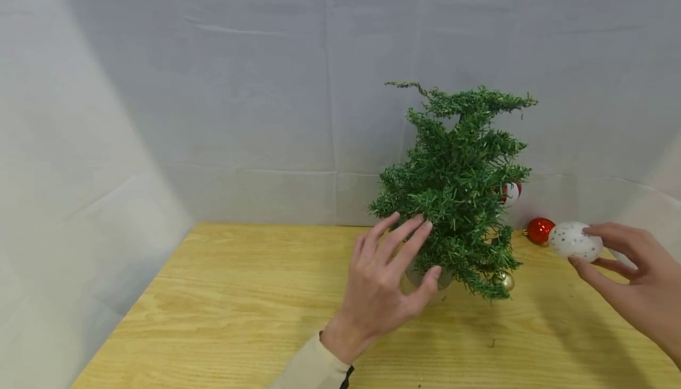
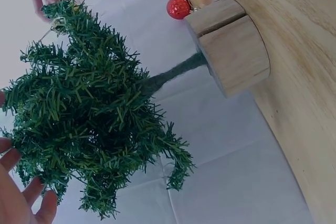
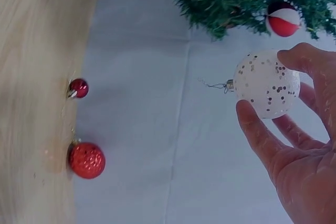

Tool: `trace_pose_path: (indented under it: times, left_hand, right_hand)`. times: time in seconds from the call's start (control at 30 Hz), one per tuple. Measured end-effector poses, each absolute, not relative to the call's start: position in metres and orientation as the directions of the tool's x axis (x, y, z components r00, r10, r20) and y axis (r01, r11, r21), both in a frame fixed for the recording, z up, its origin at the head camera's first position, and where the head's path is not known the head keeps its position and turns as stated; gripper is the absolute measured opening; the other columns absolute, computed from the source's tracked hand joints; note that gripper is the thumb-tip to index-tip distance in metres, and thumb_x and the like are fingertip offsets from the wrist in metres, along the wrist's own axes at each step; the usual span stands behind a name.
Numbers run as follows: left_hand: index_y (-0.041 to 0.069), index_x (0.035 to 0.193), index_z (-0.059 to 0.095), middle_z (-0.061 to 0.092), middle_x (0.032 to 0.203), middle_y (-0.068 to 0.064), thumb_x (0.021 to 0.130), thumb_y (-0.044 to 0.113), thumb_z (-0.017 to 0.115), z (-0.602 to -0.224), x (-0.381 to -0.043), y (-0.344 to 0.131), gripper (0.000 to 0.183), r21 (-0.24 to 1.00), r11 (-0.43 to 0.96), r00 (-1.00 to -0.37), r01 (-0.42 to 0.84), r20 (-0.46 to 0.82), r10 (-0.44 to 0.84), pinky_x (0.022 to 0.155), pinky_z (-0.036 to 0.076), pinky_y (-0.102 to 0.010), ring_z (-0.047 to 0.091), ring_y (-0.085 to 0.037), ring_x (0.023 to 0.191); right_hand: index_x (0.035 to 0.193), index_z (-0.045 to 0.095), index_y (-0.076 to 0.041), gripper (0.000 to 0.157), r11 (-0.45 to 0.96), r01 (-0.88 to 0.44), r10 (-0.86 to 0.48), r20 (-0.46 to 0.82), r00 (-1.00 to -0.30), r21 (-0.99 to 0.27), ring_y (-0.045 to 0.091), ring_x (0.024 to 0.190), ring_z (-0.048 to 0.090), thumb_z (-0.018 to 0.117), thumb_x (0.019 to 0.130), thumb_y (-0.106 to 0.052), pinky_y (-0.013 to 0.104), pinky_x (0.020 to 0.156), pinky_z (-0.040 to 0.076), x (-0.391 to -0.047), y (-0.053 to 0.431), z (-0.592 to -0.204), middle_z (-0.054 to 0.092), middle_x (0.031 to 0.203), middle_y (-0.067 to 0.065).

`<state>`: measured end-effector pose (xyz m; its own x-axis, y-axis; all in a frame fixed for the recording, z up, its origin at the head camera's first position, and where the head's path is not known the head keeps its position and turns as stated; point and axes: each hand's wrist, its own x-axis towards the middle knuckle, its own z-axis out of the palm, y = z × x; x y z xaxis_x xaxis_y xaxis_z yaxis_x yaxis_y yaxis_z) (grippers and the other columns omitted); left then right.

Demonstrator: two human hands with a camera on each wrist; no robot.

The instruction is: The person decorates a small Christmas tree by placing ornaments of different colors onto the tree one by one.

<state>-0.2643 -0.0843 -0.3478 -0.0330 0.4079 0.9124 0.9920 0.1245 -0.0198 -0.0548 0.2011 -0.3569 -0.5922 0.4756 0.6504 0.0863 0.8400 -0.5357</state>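
A small artificial Christmas tree (image 1: 457,176) stands upright on a wooden table, its round wooden base (image 2: 233,51) visible in the left wrist view. My left hand (image 1: 385,276) is spread with extended fingers at the tree's lower left branches. Whether those fingertips touch the needles I cannot tell. Right of the tree, my right hand (image 1: 638,276) pinches a white speckled bauble (image 1: 573,241) between thumb and fingers. In the right wrist view, a thin wire hook sticks out from the bauble's metal cap, apart from the branches. A red, white and dark bauble (image 3: 283,20) hangs in the tree.
A shiny red bauble (image 1: 538,230) lies near the table's back edge. A gold bauble (image 1: 504,281) shows by the lowest right branches. The right wrist view shows a smaller dark red bauble (image 3: 79,87). Pale cloth (image 1: 266,93) hangs behind the wooden table (image 1: 229,312).
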Motion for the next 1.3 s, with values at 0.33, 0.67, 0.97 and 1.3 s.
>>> trace_pose_path:
  times: [0.33, 0.67, 0.97, 1.3]
  left_hand:
    - [0.011, 0.139, 0.063, 0.066, 0.140, -0.003, 0.089, 0.036, 0.073, -0.349, -0.266, -0.083, 0.056, -0.036, 0.071, 0.005, 0.997, 0.917, 0.399, 0.104, 0.049, -0.042, 0.061, -0.032, 0.129]
    - [0.011, 0.140, 0.062, 0.066, 0.140, -0.002, 0.084, 0.034, 0.079, -0.347, -0.267, -0.083, 0.063, -0.074, 0.035, 0.055, 0.997, 0.919, 0.391, 0.101, 0.049, -0.040, 0.062, -0.032, 0.128]
    - [0.012, 0.140, 0.062, 0.066, 0.140, -0.002, 0.086, 0.036, 0.075, -0.347, -0.273, -0.083, 0.061, -0.107, 0.008, 0.096, 0.994, 0.923, 0.374, 0.101, 0.048, -0.038, 0.061, -0.031, 0.128]
    - [0.014, 0.140, 0.063, 0.065, 0.141, -0.002, 0.086, 0.035, 0.075, -0.350, -0.284, -0.088, 0.059, -0.085, -0.022, 0.086, 0.996, 0.915, 0.393, 0.101, 0.048, -0.040, 0.060, -0.031, 0.130]
  right_hand:
    - [0.139, 0.055, 0.002, 0.058, 0.753, -0.032, 0.524, 0.629, -0.574, -0.657, -0.013, 0.113, 0.056, 0.064, 0.086, 0.022, 0.003, 0.083, 0.050, -0.051, 0.175, -0.349, 0.052, 0.135, -0.019]
    - [0.138, 0.048, 0.015, 0.059, 0.493, -0.442, 0.485, 0.658, -0.576, -0.750, 0.004, 0.116, 0.066, 0.051, 0.083, 0.035, 0.014, 0.088, 0.056, -0.048, 0.159, -0.342, 0.055, 0.137, 0.004]
    - [0.134, 0.045, 0.022, 0.052, 0.391, -0.606, 0.434, 0.719, -0.542, -0.693, 0.016, 0.125, 0.063, 0.049, 0.084, 0.034, 0.019, 0.095, 0.055, -0.048, 0.146, -0.342, 0.061, 0.135, 0.011]
    - [0.138, 0.045, 0.017, 0.049, 0.282, -0.643, 0.486, 0.684, -0.544, -0.712, 0.019, 0.123, 0.064, 0.047, 0.090, 0.029, 0.024, 0.088, 0.060, -0.049, 0.123, -0.347, 0.058, 0.139, 0.015]
